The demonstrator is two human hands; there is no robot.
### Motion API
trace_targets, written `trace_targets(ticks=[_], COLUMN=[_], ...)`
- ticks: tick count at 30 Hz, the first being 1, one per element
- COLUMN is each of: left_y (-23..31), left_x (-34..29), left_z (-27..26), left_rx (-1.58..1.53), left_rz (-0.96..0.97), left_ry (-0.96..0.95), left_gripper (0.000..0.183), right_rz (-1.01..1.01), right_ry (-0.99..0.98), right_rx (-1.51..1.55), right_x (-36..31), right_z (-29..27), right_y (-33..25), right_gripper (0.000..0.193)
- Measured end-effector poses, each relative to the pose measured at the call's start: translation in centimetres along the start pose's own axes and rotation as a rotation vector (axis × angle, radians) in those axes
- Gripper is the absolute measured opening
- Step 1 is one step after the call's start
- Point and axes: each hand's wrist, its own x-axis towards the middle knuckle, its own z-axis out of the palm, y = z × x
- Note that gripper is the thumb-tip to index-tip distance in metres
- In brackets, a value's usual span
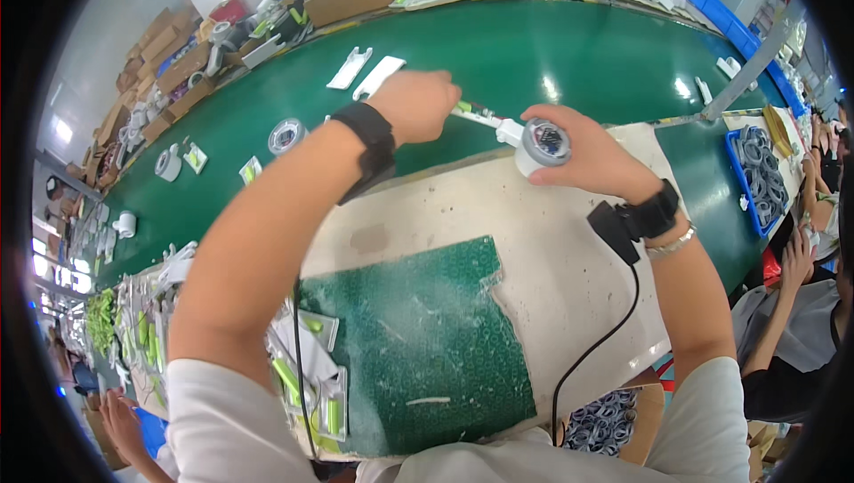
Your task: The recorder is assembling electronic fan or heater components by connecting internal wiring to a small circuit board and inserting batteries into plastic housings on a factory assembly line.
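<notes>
Right hand (pixel 592 149): fingers clasping white-grey round-headed device (pixel 537 147). Left hand (pixel 418 106): at device's left end; cannot tell finger closure.

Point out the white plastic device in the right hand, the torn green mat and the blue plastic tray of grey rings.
White plastic device (pixel 544 143): head view, its round grey end.
Torn green mat (pixel 422 332): head view, bare middle.
Blue plastic tray (pixel 740 173): head view, left rim.
</notes>
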Motion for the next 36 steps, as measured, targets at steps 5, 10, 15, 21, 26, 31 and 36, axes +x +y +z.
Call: trace_targets(ticks=[5,10,15,21,26,31,36], left_y=[5.0,12.4,20.1,22.3,22.4,22.8,22.8], left_x=[-6.6,-16.0,-22.3,-23.6,-24.8,-25.8,-26.4], left_z=[-7.1,-5.2,-1.7,-2.1,-1.8,-1.1,-0.4], left_rx=[0.097,-0.122,-0.199,-0.464,-0.649,-0.704,-0.635], left_rz=[0.045,-0.046,-0.378,-0.489,-0.463,-0.459,-0.381], left_ry=[-0.085,0.034,-0.019,0.018,0.008,0.096,0.179], left_gripper=[0.012,0.023,0.042,0.06,0.055,0.051,0.049], right_rz=[-0.049,-0.177,-0.175,-0.074,-0.126,-0.193,-0.134], right_ry=[-0.135,-0.427,-0.537,-0.437,-0.016,0.178,0.195], right_rx=[0.053,0.031,-0.076,-0.199,-0.127,-0.493,-0.686], right_x=[-5.8,-9.6,-12.3,-14.8,-14.8,-14.1,-13.4], right_z=[-2.1,-0.5,3.2,4.4,4.6,8.2,10.6], right_y=[-4.7,-7.6,-9.0,-9.8,-12.1,-13.9,-13.9], right_gripper=[0.066,0.063,0.059,0.066,0.04,0.021,0.023])
